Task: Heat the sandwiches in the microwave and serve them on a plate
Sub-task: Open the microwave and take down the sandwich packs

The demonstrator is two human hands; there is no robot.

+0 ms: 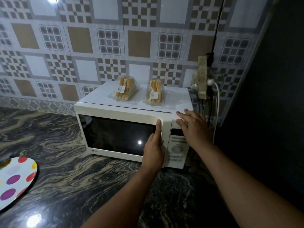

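A white microwave [125,112] stands on the dark marbled counter with its door closed. Two packs of sandwiches in clear plastic lie on its top, one at the left [124,90] and one at the right [155,93]. My left hand [153,148] grips the right edge of the door, thumb lying up along the handle. My right hand [191,125] rests flat on the microwave's top right corner above the control panel, fingers spread. A white plate with coloured dots [15,180] lies at the left edge of the counter.
A tiled wall runs behind the microwave. To its right a socket board [203,79] with plugs and cables hangs on the wall, beside a dark panel [271,96]. The marbled counter [74,162] stretches between plate and microwave.
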